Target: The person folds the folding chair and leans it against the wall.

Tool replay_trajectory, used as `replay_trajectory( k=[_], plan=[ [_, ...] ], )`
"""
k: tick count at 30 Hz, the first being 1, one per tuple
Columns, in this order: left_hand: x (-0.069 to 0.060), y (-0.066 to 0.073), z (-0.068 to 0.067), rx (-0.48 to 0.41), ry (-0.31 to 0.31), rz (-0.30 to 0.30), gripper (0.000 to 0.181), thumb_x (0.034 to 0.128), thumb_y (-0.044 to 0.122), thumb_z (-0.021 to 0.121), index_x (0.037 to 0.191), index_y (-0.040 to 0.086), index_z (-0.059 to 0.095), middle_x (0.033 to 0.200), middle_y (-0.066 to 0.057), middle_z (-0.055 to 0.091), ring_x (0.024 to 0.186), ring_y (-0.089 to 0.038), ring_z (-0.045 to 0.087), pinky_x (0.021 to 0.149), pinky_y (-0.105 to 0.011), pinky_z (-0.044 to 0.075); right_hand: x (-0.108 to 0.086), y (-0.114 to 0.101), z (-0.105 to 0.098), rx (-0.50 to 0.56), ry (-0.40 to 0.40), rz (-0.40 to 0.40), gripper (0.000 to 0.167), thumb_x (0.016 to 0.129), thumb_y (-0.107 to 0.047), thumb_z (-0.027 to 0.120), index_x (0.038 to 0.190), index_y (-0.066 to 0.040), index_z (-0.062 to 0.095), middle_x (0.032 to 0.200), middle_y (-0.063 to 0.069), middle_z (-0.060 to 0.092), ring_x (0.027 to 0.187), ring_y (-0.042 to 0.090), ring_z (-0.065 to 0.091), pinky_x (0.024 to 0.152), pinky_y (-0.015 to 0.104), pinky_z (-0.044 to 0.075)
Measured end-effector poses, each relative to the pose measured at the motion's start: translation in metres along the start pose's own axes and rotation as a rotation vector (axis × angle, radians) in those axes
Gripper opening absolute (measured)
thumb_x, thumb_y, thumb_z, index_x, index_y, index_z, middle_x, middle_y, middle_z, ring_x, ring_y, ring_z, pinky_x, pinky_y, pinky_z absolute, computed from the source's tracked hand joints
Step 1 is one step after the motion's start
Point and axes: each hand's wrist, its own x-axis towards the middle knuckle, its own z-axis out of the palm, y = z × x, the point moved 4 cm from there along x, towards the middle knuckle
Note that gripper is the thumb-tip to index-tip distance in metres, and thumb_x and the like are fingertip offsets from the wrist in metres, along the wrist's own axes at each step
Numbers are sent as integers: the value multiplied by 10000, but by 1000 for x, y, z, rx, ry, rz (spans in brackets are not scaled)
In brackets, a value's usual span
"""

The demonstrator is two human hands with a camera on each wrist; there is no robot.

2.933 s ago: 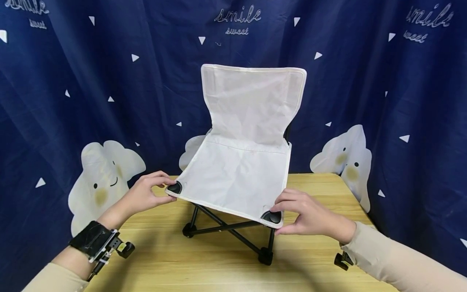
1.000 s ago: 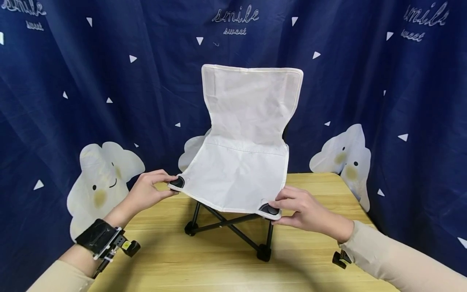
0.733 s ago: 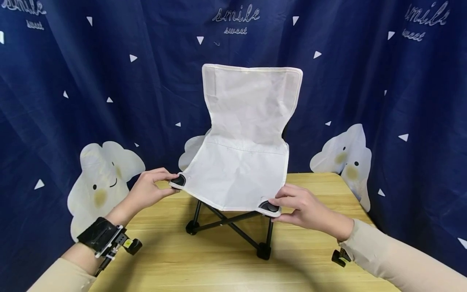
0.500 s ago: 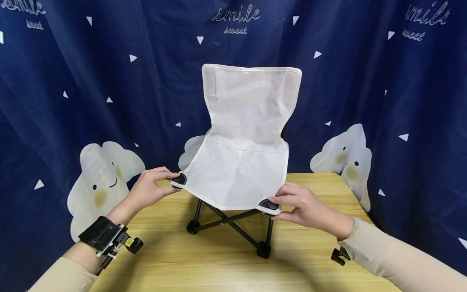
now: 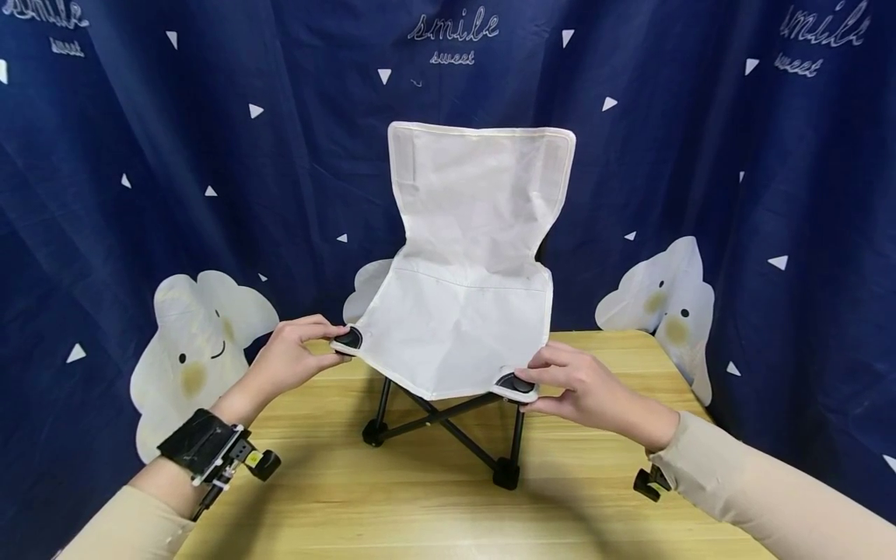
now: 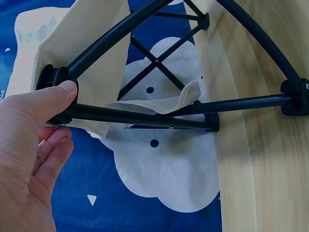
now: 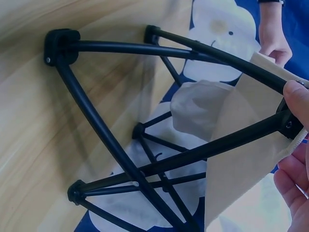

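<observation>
A white fabric folding chair point(image 5: 455, 327) with a black tube frame point(image 5: 458, 437) stands facing the camera. My left hand point(image 5: 290, 358) pinches its front left seat corner, fingers above and thumb below; in the left wrist view the thumb of that hand point(image 6: 29, 140) lies on the black corner joint point(image 6: 60, 79). The front right corner is pinched by my right hand point(image 5: 584, 393), which shows at the right edge of the right wrist view point(image 7: 297, 179) beside the crossing tubes point(image 7: 99, 125). The seat sags between the front corners.
The chair's feet rest on a wooden table point(image 5: 392, 505). Behind hangs a dark blue curtain point(image 5: 280, 194) with white clouds point(image 5: 203, 342) and triangles. Each wrist carries a small camera, the left one on a black strap point(image 5: 199, 443).
Both hands and the chair's front corners have moved slightly inward and away from the camera. The front corners stand closer together, and the seat's front edge dips more than at first.
</observation>
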Motion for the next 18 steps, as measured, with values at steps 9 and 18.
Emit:
replay_trajectory(
  k=[9, 18],
  plan=[
    [6, 1, 1, -24, 14, 6, 382, 757, 34, 985, 1115, 103, 869, 983, 59, 796, 814, -30, 671, 727, -88, 491, 3, 5, 0, -8, 19, 0, 376, 1035, -403, 721, 1127, -55, 829, 944, 33, 709, 799, 137, 612, 665, 209, 526],
    [14, 4, 2, -37, 16, 19, 409, 736, 4, 989, 1118, 83, 865, 945, 38, 781, 800, -79, 663, 694, -103, 483, 8, 11, 0, 1, 23, 10, 392, 1034, -406, 722, 1115, -39, 833, 943, 42, 712, 794, 140, 608, 670, 214, 516]
  ],
)
